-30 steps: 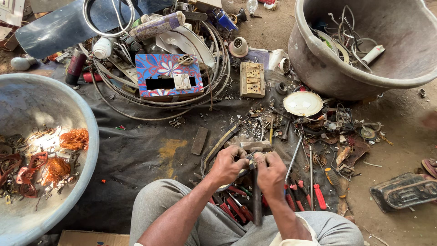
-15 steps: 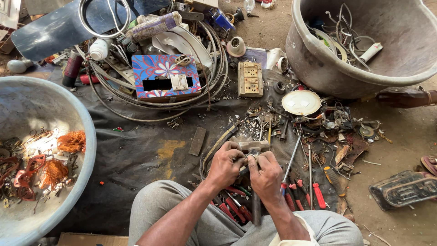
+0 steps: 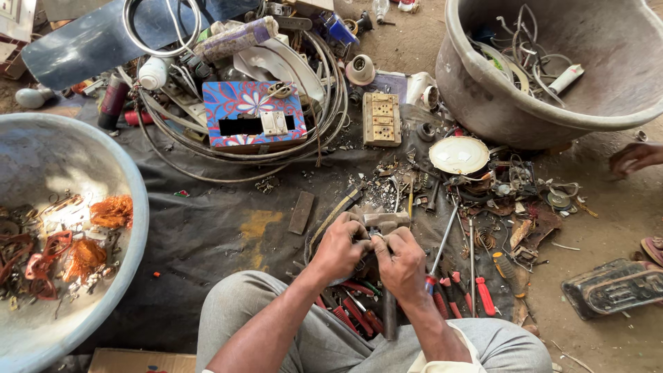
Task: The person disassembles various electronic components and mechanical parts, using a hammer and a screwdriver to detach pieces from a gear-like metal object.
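Head view looks straight down on two hands meeting at 6 o'clock of the scene. Left hand (image 3: pixel 340 247) and right hand (image 3: pixel 402 261) are both closed around a small metal part (image 3: pixel 373 237) pinched between the fingertips, just below a grey hammer head (image 3: pixel 384 222) that lies touching the knuckles. What the part is exactly cannot be told; it looks rigid, light and probably sharp-edged, so a firm fingertip hold on its outer edges seems the safest grip.

Red-handled pliers and screwdrivers (image 3: pixel 461 290) lie beside the right wrist at 5 o'clock. A dark tarp (image 3: pixel 207 228) covers dusty ground and serves as the work surface. At 9 o'clock a big metal basin (image 3: pixel 103 173) holds tangles of copper wire (image 3: pixel 110 211). At 12 o'clock sits a painted switch box (image 3: pixel 254 114) inside coiled cable, with a beige socket plate (image 3: pixel 381 119) beside it. At 2 o'clock a grey tub (image 3: pixel 497 110) holds scrap wire.
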